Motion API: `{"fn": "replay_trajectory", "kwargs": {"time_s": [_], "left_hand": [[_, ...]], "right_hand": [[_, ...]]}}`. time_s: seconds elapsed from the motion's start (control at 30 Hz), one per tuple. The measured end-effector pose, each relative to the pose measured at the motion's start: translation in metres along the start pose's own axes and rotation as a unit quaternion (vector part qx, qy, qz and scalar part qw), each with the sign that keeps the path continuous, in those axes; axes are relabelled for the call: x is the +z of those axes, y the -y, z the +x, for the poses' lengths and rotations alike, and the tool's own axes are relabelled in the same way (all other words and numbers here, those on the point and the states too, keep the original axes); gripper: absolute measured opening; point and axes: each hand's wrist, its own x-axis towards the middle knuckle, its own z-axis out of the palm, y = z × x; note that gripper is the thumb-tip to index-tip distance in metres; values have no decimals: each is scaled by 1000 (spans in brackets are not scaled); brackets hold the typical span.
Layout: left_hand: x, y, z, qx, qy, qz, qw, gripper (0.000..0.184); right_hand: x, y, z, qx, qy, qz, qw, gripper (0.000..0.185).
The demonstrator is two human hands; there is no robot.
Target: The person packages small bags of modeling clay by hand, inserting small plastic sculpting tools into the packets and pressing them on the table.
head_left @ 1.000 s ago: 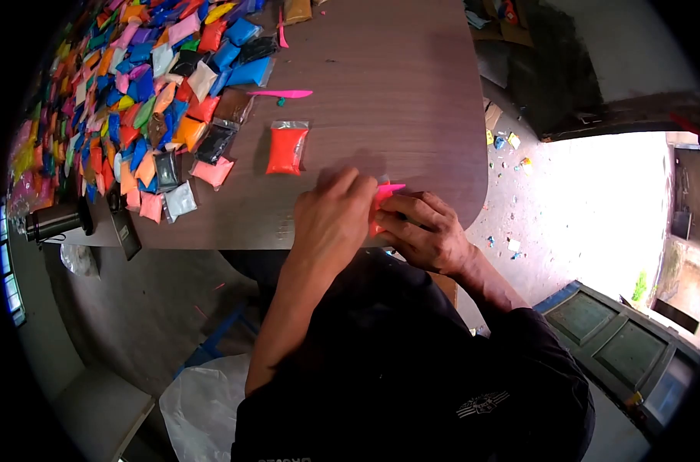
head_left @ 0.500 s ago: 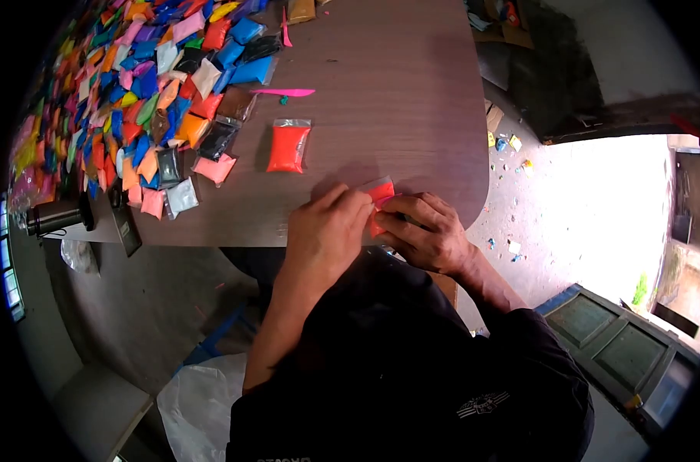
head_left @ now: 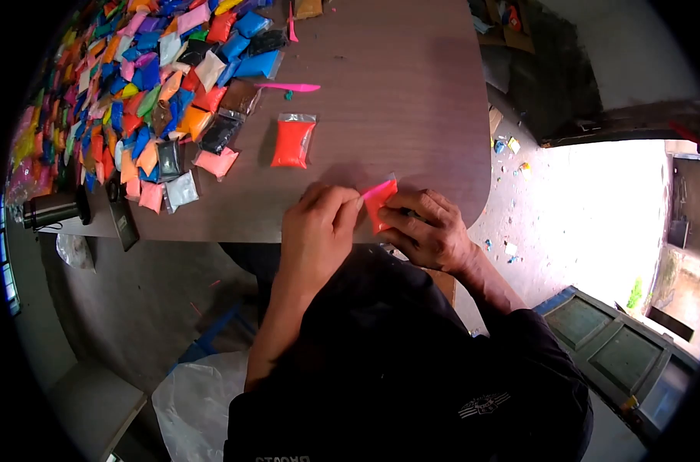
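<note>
My right hand [head_left: 428, 229] is closed round the side of a small clear packet of red modelling clay [head_left: 378, 212], held up at the table's near edge. Between the fingertips of my left hand [head_left: 318, 223] is a slim bright pink plastic modelling tool [head_left: 378, 189], lying across the upper part of that packet. Its held end is hidden by the fingers. A second red clay packet [head_left: 294, 142] lies flat on the table, beyond my left hand.
A big heap of colourful clay packets [head_left: 146, 92] covers the table's left side. Another pink tool [head_left: 292, 87] and a green crumb [head_left: 289, 95] lie near it. A dark cylinder [head_left: 56, 209] stands at the left edge. Scraps litter the floor at right.
My left hand has shifted slightly left, away from the right hand. More of the pink tool and the held red packet now shows. The view has shifted a little.
</note>
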Motion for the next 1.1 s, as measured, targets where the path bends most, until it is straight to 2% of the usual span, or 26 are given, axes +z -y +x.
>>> {"fn": "replay_trajectory", "kwargs": {"time_s": [0.1,0.2,0.4,0.63,0.87,1.1], "left_hand": [[0,-1,-11,-16,1,5,1000,6],[9,14,-8,24,-29,67,997,7],[7,20,7,13,-39,56,998,7],[3,2,-16,-2,-33,1,999,7],[8,15,2,11,-26,94,995,10],[3,14,-11,7,-55,18,998,7]], "right_hand": [[0,0,2,3,6,-4,1000,34],[0,1,3,2,6,-7,1000,37],[-1,3,4,1,11,-6,1000,36],[-1,3,3,8,3,-20,1000,37],[-1,1,9,1,3,-8,1000,38],[0,3,11,13,3,2,1000,40]]}}
